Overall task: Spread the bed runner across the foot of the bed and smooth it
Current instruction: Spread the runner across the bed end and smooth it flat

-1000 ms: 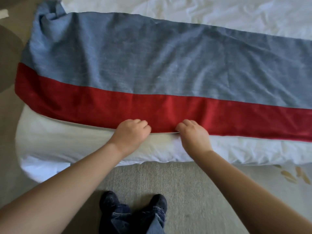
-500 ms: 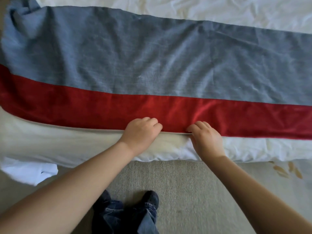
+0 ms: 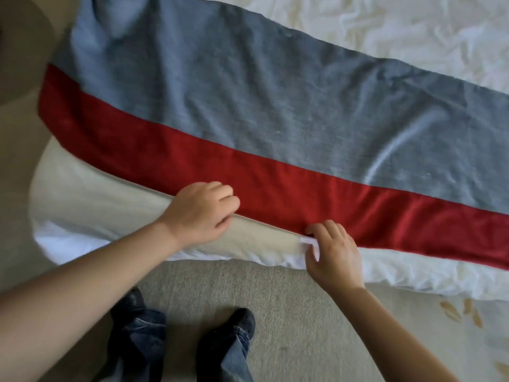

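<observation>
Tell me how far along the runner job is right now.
Done: the bed runner lies unrolled across the foot of the bed, red band nearest the edge. In hand: the left hand and right hand pinch its near red hem, apparently to tug it straight. Left: creases in the grey part on the right and the bunched corner at far left need smoothing.
</observation>
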A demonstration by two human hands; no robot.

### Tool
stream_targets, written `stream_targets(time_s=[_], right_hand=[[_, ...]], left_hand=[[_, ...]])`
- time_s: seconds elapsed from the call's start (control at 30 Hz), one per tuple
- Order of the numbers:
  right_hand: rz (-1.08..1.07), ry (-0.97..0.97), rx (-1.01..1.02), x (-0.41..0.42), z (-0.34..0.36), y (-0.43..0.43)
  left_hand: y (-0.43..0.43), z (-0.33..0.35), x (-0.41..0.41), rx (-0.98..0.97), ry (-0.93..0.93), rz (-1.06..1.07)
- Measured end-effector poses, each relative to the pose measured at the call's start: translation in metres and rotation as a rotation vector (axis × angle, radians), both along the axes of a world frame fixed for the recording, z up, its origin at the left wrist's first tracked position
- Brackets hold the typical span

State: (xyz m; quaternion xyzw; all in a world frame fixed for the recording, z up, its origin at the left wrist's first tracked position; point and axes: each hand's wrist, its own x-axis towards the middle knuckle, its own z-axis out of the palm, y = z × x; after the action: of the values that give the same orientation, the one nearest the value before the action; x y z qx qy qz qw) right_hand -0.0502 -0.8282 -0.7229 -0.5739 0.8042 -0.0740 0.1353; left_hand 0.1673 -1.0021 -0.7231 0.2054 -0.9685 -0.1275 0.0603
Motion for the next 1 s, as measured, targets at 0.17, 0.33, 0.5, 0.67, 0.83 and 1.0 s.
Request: stream_targets(time_s=[0.17, 0.33, 0.5, 0.67, 0.83, 1.0], right_hand=[[0.172, -0.07, -0.007, 0.087, 0.002, -0.066], [0.336, -0.085, -0.107, 0.196, 0.0, -0.156], [0.314, -0.008, -0.172, 0.285, 0.001, -0.242], [0.119, 0.076, -0.048, 0.314, -0.009, -0.287], [0.16, -0.059, 0.119, 0.319, -0.012, -0.28], [0.252, -0.112, 0.182, 0.327, -0.005, -0.265]], left_hand=[[-0.06, 0.003, 0.105, -0.017, -0.055, 0.161], [-0.117, 0.008, 0.186, -0.042, -0.176, 0.353], [-0.166, 0.007, 0.215, -0.084, -0.22, 0.287], [-0.191, -0.001, 0.214, -0.114, -0.144, 0.147], [-0.18, -0.012, 0.236, -0.019, -0.077, 0.076], [-0.158, -0.024, 0.263, -0.022, -0.024, 0.089]])
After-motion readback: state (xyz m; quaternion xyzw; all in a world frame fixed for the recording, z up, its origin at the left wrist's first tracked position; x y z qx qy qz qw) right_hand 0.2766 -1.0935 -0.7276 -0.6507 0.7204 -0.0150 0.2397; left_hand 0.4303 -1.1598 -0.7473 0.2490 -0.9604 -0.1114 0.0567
